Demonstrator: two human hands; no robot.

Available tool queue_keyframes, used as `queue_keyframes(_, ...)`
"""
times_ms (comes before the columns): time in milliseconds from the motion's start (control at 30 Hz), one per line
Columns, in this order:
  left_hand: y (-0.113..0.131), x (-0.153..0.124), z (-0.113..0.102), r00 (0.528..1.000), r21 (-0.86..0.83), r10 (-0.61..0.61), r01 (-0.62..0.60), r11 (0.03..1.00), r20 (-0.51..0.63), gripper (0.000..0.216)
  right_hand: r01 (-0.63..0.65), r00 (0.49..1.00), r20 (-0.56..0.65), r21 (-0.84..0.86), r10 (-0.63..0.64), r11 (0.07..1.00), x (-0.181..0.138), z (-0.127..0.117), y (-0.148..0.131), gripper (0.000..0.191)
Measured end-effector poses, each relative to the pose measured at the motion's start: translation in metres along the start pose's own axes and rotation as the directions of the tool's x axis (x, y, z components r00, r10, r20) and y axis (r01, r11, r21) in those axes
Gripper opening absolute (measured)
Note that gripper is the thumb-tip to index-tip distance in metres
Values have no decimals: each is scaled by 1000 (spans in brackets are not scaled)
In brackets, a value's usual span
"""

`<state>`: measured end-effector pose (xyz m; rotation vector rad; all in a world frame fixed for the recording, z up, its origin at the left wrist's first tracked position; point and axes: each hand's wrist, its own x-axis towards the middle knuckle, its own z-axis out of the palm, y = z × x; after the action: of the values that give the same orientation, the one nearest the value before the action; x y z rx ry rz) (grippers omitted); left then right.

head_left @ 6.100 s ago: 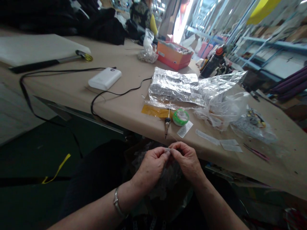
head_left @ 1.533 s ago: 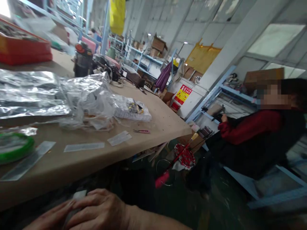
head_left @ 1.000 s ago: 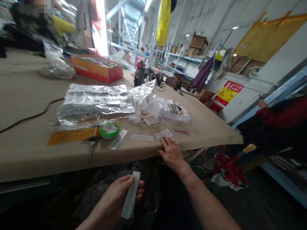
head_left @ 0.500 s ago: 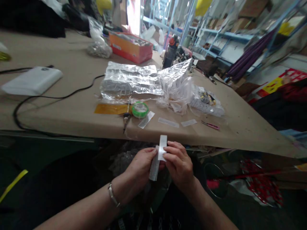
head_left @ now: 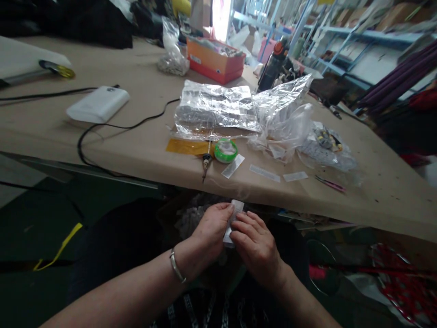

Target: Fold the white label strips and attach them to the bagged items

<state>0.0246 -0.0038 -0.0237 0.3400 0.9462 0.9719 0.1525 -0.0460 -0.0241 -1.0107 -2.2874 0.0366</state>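
Over my lap, just below the table edge, my left hand (head_left: pixel 213 226) grips whitish translucent plastic strips (head_left: pixel 237 207) between thumb and fingers. My right hand (head_left: pixel 255 239) closes on the right side of the strips, its fingertips pressed against them. The strips overlap, so I cannot tell how many there are. On the table beyond lie similar loose strips: one (head_left: pixel 233 166) tilted beside a green-rimmed round container (head_left: pixel 226 151), one (head_left: pixel 264 173) further right, and a shorter one (head_left: pixel 295 176). A soldering-iron-like tool (head_left: pixel 206 159) points toward the table edge.
Behind the strips lie crinkled silver foil (head_left: pixel 216 109) and a clear plastic bag (head_left: pixel 287 132). Pink-handled tweezers (head_left: pixel 330 183) rest at right. A white power-bank-like box (head_left: pixel 99 104) and black cable (head_left: pixel 136 125) are at left. An orange box (head_left: pixel 215 59) and dark bottle (head_left: pixel 272 68) stand farther back.
The strip that my right hand held at an angle, sticking up, now lies along those in my left hand. Both hands have drawn together around them. The view has shifted left.
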Motion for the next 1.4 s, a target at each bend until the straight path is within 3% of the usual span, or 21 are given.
queue_keyframes(500, 1, -4, -4, 996, 5, -43, 43, 999, 81, 14, -33, 998, 63, 89, 28, 995, -2, 1, -1, 20)
queue_keyframes(600, 4, -7, -5, 992, 71, -91, 85, 994, 86, 13, -216, 975, -2, 232, 222, 948, -2, -5, 5, 28)
queue_keyframes(667, 7, -10, -3, 987, 134, -138, 127, 983, 82, 17, -426, 884, -27, 366, 467, 827, 1, -7, 12, 25)
queue_keyframes(733, 9, -15, -1, 982, 177, -164, 147, 973, 91, 19, -584, 763, 75, 505, 642, 635, 8, -8, 20, 21)
queue_keyframes(833, 10, -20, 0, 976, 197, -179, 152, 968, 125, 20, -695, 662, 347, 617, 665, 369, 20, -7, 26, 19)
queue_keyframes(900, 10, -23, -2, 967, 185, -193, 161, 969, 164, 21, -724, 625, 430, 632, 651, 277, 25, -6, 27, 19)
queue_keyframes(1067, 11, -24, -12, 907, 218, -307, 250, 943, 289, 20, -737, 593, 455, 639, 664, 220, 27, -4, 23, 16)
queue_keyframes(1200, 15, -24, -17, 890, 260, -349, 277, 925, 294, 20, -726, 593, 502, 671, 630, 148, 24, -2, 24, 12)
queue_keyframes(1267, 18, -26, -18, 871, 258, -360, 282, 924, 334, 19, -682, 624, 543, 729, 562, 53, 23, -3, 26, 22)
queue_keyframes(1400, 21, -31, -18, 800, 267, -380, 282, 921, 465, 22, -646, 698, 659, 748, 280, -152, 20, -3, 31, 47)
